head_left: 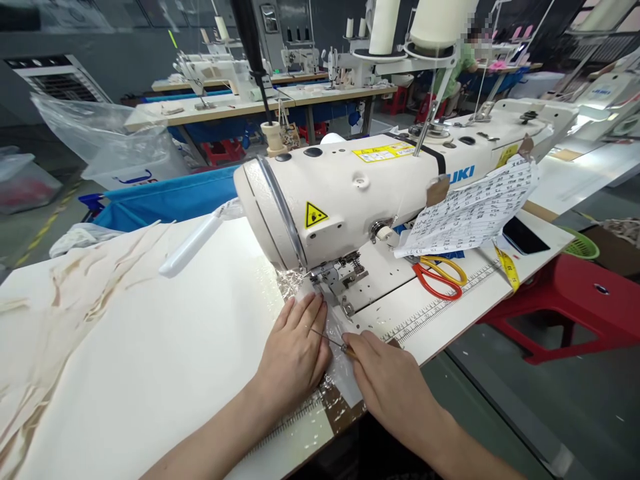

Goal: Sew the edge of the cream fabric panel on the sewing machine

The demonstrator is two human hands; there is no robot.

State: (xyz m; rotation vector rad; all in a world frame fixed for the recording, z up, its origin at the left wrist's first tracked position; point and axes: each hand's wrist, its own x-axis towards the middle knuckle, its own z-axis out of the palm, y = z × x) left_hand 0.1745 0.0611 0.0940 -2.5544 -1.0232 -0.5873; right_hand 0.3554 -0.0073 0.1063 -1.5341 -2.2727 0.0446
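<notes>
My left hand (295,343) lies flat, its fingers stretched toward the presser foot (330,273) of a white sewing machine (345,187). Under its fingers is a thin white piece of material (345,367) with clear, shiny plastic film about it. My right hand (387,380) is closed round the orange-brown handle of an awl (333,340). The awl's thin metal shaft points left, its tip at the back of my left fingers. Crumpled clear film (291,283) lies beside the needle area, and the needle itself is hard to make out.
Red- and yellow-handled scissors (440,283), a yellow measuring tape (507,270), a phone (525,235) and a handwritten sheet (465,210) are at the right. Cream fabric strips (55,320) lie at the left. A red stool (575,300) stands beside the table. Another person sits far back.
</notes>
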